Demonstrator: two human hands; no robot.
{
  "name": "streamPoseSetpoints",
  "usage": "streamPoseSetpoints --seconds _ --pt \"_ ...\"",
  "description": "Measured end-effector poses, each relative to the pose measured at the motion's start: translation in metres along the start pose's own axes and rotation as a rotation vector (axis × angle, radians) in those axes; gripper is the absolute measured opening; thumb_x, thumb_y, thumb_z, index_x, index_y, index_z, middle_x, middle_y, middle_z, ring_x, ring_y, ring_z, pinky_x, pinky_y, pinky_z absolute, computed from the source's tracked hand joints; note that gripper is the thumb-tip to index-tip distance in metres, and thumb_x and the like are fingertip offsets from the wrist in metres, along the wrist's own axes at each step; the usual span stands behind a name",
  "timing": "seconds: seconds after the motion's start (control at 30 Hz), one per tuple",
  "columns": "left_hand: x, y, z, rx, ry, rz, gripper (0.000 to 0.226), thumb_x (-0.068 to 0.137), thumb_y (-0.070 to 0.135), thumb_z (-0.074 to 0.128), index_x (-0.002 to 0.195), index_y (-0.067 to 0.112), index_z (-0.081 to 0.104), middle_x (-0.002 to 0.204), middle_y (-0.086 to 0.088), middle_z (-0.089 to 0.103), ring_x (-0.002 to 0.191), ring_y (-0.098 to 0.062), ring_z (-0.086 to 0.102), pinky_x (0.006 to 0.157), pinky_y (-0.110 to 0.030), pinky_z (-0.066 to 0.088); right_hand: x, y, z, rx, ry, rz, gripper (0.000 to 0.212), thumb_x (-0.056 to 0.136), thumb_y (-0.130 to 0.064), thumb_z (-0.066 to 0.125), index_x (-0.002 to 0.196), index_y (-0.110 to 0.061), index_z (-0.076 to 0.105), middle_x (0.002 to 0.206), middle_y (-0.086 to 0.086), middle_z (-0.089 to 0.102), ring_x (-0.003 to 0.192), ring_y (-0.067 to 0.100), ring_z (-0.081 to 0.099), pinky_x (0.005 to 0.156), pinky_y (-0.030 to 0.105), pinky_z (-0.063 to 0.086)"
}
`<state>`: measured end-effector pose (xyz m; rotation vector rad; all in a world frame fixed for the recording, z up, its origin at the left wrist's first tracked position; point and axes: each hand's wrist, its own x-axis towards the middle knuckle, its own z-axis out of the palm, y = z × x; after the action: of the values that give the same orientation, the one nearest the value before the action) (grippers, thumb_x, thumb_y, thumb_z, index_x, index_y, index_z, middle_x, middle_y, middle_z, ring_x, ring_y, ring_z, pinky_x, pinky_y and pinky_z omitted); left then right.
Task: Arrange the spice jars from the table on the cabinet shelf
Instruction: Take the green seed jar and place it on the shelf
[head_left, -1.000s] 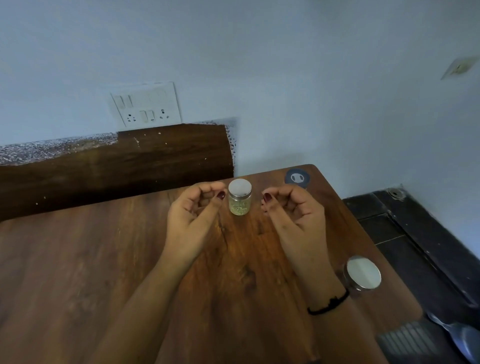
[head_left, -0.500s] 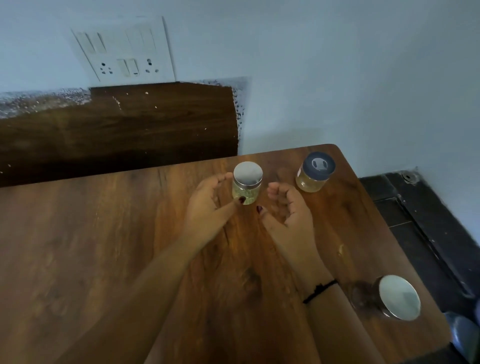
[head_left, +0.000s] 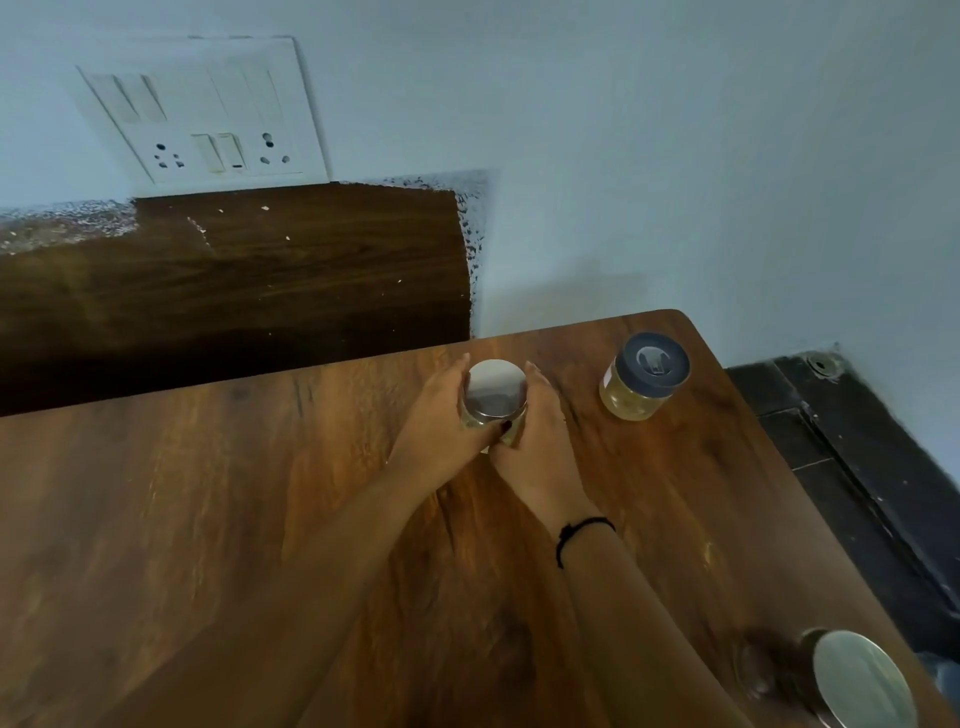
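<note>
A small glass spice jar with a silver lid (head_left: 496, 388) stands on the wooden table (head_left: 208, 519) near its far edge. My left hand (head_left: 441, 421) wraps its left side and my right hand (head_left: 535, 441) wraps its right side, thumbs meeting in front of the glass. A second jar with a dark blue lid (head_left: 644, 376) and pale yellow contents stands to the right, near the table's far right corner. A third jar with a silver lid (head_left: 852, 680) and dark contents sits at the table's near right edge.
A dark wooden panel (head_left: 260, 275) rises behind the table's far edge against the pale wall. A white switch and socket plate (head_left: 208, 111) is on the wall above it. Dark floor tiles (head_left: 857, 467) lie beyond the table's right edge. No cabinet shelf is in view.
Both hands have closed in from either side and now hold the silver-lidded jar. The view has tilted down and come closer, bringing the other two jars further into view.
</note>
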<state>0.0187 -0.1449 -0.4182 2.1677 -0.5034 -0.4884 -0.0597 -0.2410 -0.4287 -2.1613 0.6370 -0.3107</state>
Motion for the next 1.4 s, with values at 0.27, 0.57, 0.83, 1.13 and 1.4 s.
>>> streamPoseSetpoints --seconds 0.27,0.57,0.83,1.13,1.4 --pt "0.014 -0.006 0.000 0.022 -0.097 0.085 0.073 0.088 0.012 0.072 0.148 0.002 0.033 0.152 -0.013 0.038 0.122 -0.010 0.048 0.109 -0.028 0.035 0.000 0.013 0.019 -0.012 0.054 0.064 0.076 0.086 -0.024 0.070 0.149 -0.011 0.029 0.148 0.010 0.041 0.134 0.024 0.045 0.110 0.041 0.042" --pt "-0.012 -0.012 0.006 -0.038 0.015 -0.012 0.087 0.072 0.026 0.086 0.145 0.013 0.041 0.149 -0.008 0.045 0.133 -0.026 0.045 0.116 -0.038 0.035 -0.027 0.007 0.008 0.035 0.067 0.044 0.071 0.084 -0.017 0.072 0.145 -0.009 0.035 0.146 0.011 0.044 0.133 0.024 0.045 0.113 0.038 0.038" --pt "-0.058 0.019 -0.030 -0.076 0.135 0.068 0.087 0.062 0.037 0.091 0.137 0.021 0.050 0.139 0.000 0.054 0.117 -0.009 0.050 0.088 -0.014 0.044 -0.083 -0.016 -0.028 0.107 0.019 0.016 0.079 0.081 -0.050 0.066 0.148 -0.029 0.029 0.146 -0.013 0.038 0.133 0.006 0.040 0.111 0.027 0.036" --pt "-0.146 0.121 -0.109 -0.273 0.213 0.244 0.062 0.057 0.030 0.094 0.106 0.041 0.058 0.103 0.022 0.066 0.094 0.007 0.062 0.073 -0.008 0.053 -0.134 -0.078 -0.058 0.303 0.296 -0.155 0.085 0.066 -0.056 0.075 0.134 -0.060 0.024 0.132 -0.037 0.038 0.127 0.002 0.045 0.102 0.037 0.049" --pt "-0.218 0.171 -0.157 -0.432 0.286 0.361 0.078 0.054 0.050 0.092 0.122 0.028 0.061 0.109 0.016 0.070 0.099 0.002 0.066 0.078 -0.018 0.055 -0.170 -0.143 -0.100 0.616 0.329 -0.352 0.086 0.062 -0.031 0.086 0.138 -0.030 0.046 0.137 -0.002 0.052 0.128 0.024 0.052 0.094 0.049 0.053"
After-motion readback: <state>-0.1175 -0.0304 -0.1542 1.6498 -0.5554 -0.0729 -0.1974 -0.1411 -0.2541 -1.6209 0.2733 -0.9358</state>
